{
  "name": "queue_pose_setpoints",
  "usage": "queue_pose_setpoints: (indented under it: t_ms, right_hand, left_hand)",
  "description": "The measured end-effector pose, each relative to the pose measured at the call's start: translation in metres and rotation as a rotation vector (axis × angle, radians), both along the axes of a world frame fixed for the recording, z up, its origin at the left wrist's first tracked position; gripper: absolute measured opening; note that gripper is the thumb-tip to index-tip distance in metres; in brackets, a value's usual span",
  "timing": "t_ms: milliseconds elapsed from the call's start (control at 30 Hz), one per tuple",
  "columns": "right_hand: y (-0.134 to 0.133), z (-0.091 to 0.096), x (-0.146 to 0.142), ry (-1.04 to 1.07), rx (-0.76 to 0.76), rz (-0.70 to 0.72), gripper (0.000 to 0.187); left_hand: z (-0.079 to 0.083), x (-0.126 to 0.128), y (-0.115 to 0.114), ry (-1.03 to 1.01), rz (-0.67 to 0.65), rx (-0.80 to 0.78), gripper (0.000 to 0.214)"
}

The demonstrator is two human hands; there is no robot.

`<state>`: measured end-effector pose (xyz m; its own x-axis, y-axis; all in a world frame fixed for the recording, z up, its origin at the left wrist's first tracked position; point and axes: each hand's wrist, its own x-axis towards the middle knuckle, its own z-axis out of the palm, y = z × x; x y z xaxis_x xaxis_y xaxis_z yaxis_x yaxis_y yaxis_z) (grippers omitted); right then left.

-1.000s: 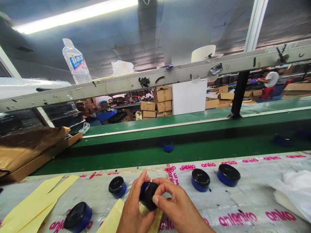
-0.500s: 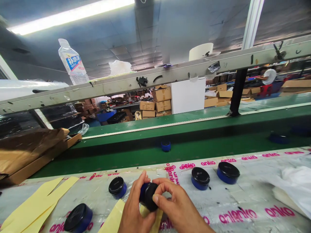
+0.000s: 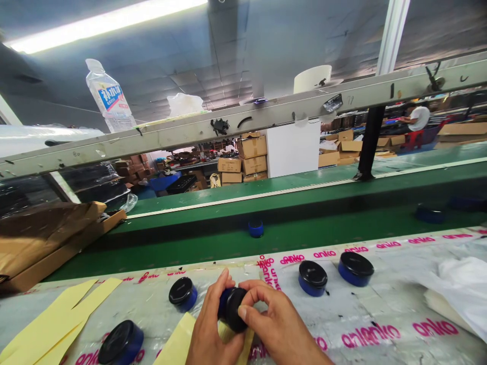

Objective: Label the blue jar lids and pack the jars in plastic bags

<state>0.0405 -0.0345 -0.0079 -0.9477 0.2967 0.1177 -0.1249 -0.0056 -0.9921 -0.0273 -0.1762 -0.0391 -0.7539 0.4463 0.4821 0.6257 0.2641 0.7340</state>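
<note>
Between my two hands, tilted on its side, is a round black-and-blue piece, like the short cylinders on the bench. My left hand wraps round its left side, fingers upright and thumb below. On the right, my right hand pinches the edge of its black face with thumb and forefinger. Under the hands lies yellow paper. Left of them stand a small black-topped blue cylinder and a larger one. Two more, a nearer one and a farther one, stand on the right.
Behind the bench runs a green conveyor carrying a small blue cylinder. A cardboard box lies at left beside yellow sheets. White plastic is bunched at right. A metal rail crosses above; a person sits far off.
On the belt, the small blue cylinder has shifted slightly left, as have the darker ones at far right. My hands keep the same hold; the view has moved a little.
</note>
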Motion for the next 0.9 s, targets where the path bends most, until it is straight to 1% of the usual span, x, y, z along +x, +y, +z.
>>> queue_pose_setpoints:
  t_ms: [233, 433, 700, 900]
  right_hand:
    - [-0.0005, -0.0013, 0.0005, 0.005, 0.012, 0.002, 0.007]
    - [-0.0006, -0.0028, 0.0012, 0.001, 0.029, 0.012, 0.008]
    - [0.0009, 0.0004, 0.0024, 0.041, 0.049, 0.009, 0.010]
    - [0.0017, 0.0036, 0.0037, 0.047, 0.057, 0.023, 0.011]
  left_hand:
    - [-0.0040, -0.0009, -0.0010, -0.022, 0.016, 0.003, 0.073]
    - [-0.0030, -0.0002, -0.0011, -0.017, 0.008, -0.005, 0.073]
    - [-0.0018, -0.0011, -0.0018, 0.000, -0.023, -0.013, 0.078]
    - [-0.0045, -0.0017, -0.0030, -0.010, -0.014, -0.014, 0.077]
